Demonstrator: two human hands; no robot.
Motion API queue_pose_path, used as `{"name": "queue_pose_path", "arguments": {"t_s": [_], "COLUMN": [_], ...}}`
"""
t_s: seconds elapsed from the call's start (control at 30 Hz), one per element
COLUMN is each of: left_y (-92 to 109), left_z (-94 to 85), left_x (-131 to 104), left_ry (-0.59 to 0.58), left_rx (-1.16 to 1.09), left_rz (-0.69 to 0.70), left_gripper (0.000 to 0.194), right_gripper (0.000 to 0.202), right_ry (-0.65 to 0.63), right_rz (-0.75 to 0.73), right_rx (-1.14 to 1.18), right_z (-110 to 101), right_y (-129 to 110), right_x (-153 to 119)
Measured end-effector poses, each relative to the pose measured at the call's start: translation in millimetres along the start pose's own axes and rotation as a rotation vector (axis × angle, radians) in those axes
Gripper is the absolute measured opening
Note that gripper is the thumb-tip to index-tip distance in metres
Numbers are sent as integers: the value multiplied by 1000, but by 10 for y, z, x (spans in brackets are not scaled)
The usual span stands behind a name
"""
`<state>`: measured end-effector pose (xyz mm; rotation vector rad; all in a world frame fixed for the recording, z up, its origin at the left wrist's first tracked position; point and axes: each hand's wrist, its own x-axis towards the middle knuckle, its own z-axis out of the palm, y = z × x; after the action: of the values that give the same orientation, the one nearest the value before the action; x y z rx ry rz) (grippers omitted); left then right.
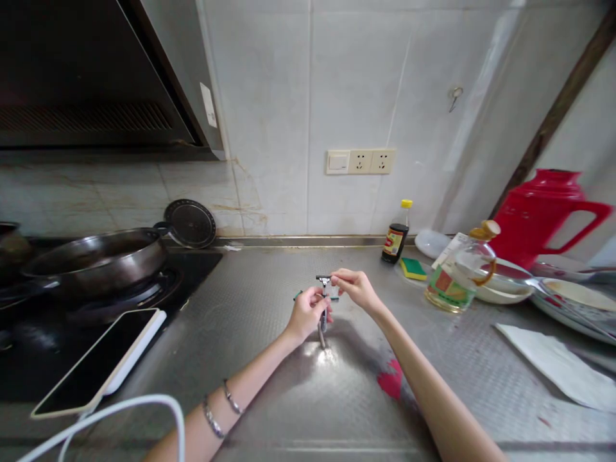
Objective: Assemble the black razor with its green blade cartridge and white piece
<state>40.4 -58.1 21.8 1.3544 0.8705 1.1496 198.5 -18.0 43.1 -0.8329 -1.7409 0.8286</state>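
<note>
Over the middle of the steel counter [250,321], both hands meet at a small T-shaped metal tool [325,282]. It has a dark crossbar at the top, a silver stem and a grey curved lower end. My left hand [307,312] is closed around the stem, with its thumb in front. Teal-edged parts stick out on either side of these fingers; whether they belong to the tool I cannot tell. My right hand [353,286] pinches the right end of the crossbar. The fingers hide much of the tool's middle.
To the left are a pan [103,260] on the black hob, a phone [103,359] and a white cable [139,399]. A sauce bottle [395,239], sponge [413,269], glass oil jug [450,282], red thermos [534,215] and white paper [553,366] are at the right.
</note>
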Motion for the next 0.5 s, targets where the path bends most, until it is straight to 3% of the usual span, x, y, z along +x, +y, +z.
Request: {"name": "queue_pose_path", "arguments": {"t_s": [0.5], "left_y": [-3], "left_z": [11], "left_x": [1], "left_ry": [24], "left_rx": [1], "left_rz": [9], "left_gripper": [26], "right_gripper": [28], "right_ry": [-2], "right_rz": [-58], "right_rx": [-69], "right_z": [10], "right_y": [-71], "right_x": [-10]}}
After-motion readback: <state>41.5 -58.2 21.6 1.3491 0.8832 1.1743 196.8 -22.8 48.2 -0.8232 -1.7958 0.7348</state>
